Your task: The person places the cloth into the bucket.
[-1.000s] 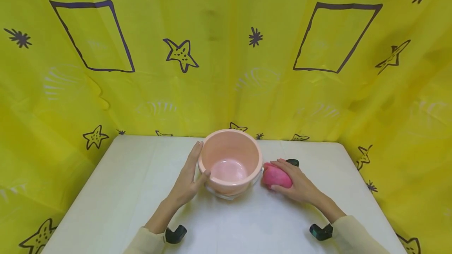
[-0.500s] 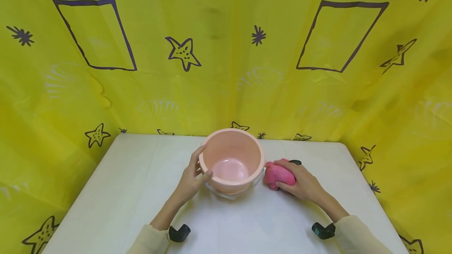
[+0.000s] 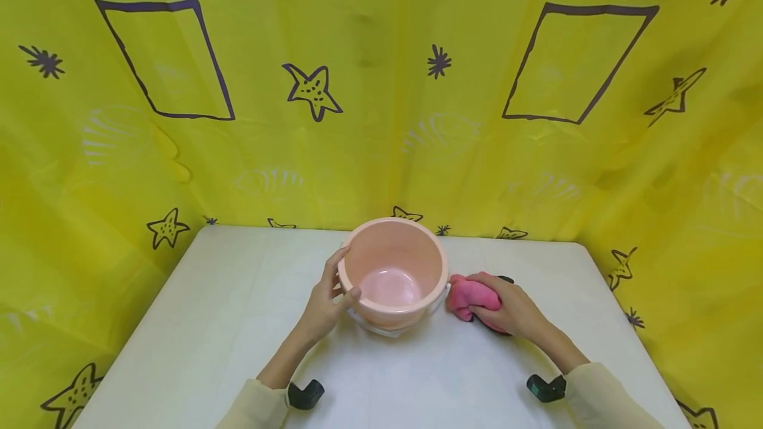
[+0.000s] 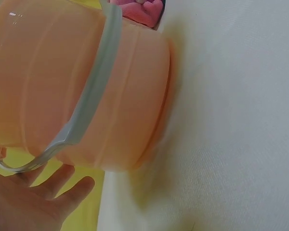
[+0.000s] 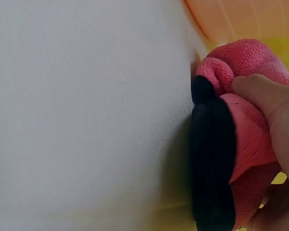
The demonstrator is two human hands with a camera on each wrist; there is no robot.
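Observation:
A peach-pink plastic bucket stands upright near the back of the table. My left hand grips its left side, with the thumb at the near rim and the index fingertip at the far left rim. In the left wrist view, the bucket's pale grey handle hangs down along the outer wall. Just right of the bucket, my right hand grips a bunched pink fuzzy cloth, thumb pressed into its folds. A black, thick-edged piece lies along the cloth's underside, close over the table; the palm hides part of it.
The white-covered table ends at the back against a yellow curtain printed with starfish and shells. Dark wrist-worn devices show by both cuffs, one at the left wrist and one at the right.
My right fingers have squeezed the pink cloth into tighter folds, and more black shows beneath it. My left fingers have bent closer onto the rim. The head view has shifted slightly.

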